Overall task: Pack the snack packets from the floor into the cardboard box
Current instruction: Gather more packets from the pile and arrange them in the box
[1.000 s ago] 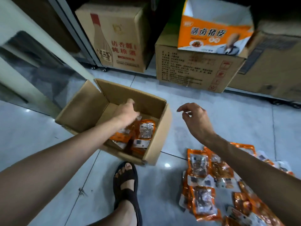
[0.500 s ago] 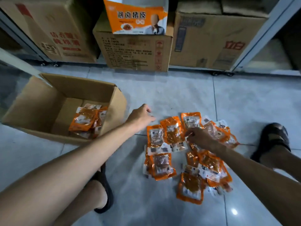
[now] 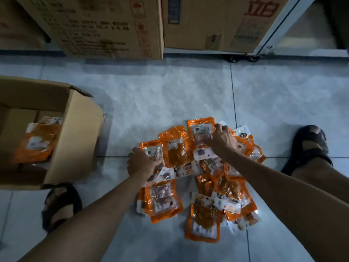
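Packets: orange plastic snack packets (image 3: 203,188) lie heaped on the grey tiled floor (image 3: 170,103) at lower centre.
Left hand (image 3: 140,163): your fingers curl round one packet's edge.
Right hand (image 3: 221,138): yours pinches the top packet.
Box: open brown cardboard box (image 3: 75,133) at left holds several packets.

snack packets (image 3: 203,218): glossy orange plastic film, clear windows catching light | cardboard box (image 3: 75,133): matt brown corrugated paperboard | floor (image 3: 170,95): smooth pale tiles showing soft sheen | sandals (image 3: 309,146): dark matt straps
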The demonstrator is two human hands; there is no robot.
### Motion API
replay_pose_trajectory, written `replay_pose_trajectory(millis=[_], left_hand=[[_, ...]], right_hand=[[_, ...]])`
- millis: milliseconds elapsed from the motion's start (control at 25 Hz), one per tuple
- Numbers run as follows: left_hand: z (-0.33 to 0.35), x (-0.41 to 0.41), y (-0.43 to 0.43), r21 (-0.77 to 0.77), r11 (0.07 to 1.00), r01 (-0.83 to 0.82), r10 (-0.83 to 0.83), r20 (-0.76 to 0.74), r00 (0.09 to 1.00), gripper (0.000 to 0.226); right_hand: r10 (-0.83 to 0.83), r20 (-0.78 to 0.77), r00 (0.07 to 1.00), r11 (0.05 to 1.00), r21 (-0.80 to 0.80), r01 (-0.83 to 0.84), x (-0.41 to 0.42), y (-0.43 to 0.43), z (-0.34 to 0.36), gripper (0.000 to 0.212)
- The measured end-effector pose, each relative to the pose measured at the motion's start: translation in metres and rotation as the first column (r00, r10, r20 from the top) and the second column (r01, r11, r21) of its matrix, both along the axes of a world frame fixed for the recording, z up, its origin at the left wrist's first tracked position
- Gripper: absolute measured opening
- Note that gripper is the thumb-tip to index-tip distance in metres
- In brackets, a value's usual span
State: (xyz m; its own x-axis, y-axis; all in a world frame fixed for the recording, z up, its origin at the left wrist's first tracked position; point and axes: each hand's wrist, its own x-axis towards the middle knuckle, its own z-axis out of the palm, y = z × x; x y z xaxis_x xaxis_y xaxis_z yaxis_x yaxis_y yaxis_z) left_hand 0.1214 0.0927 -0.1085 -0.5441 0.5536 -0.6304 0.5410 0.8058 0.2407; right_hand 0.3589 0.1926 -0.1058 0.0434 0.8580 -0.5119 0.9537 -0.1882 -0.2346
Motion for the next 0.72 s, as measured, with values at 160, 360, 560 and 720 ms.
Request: replay_pose_trajectory(millis=[160, 360, 560, 720], left_hand=[[-0.015, 0.003, 0.003, 0.056, 0.997, -0.048, 0.047, 0.025, 0.999, 0.077], [-0.01, -0.02, 0.01, 0.133, 0.989, -0.07, 0.053, 0.132, 0.99, 0.045], [0.029, -0.059, 0.01, 0.158, 0.905, -0.395, 0.259, 0.534, 0.805, 0.028], [0.057, -0.075, -0.006, -0.018, 0.903, -0.429, 0.326, 0.68, 0.657, 0.037]], right_hand=[[-0.098, 0.089, 0.991, 0.993, 0.068, 0.092, -0.021, 0.011, -0.024, 0.082], [-0.305, -0.078, 0.949, 0.952, -0.008, 0.305, -0.015, 0.029, -0.02, 0.048], [-0.31, -0.31, 0.899, 0.935, 0.073, 0.348, -0.004, 0.023, 0.013, 0.022], [-0.216, -0.461, 0.861, 0.961, 0.055, 0.27, 0.0, 0.008, 0.042, 0.021]])
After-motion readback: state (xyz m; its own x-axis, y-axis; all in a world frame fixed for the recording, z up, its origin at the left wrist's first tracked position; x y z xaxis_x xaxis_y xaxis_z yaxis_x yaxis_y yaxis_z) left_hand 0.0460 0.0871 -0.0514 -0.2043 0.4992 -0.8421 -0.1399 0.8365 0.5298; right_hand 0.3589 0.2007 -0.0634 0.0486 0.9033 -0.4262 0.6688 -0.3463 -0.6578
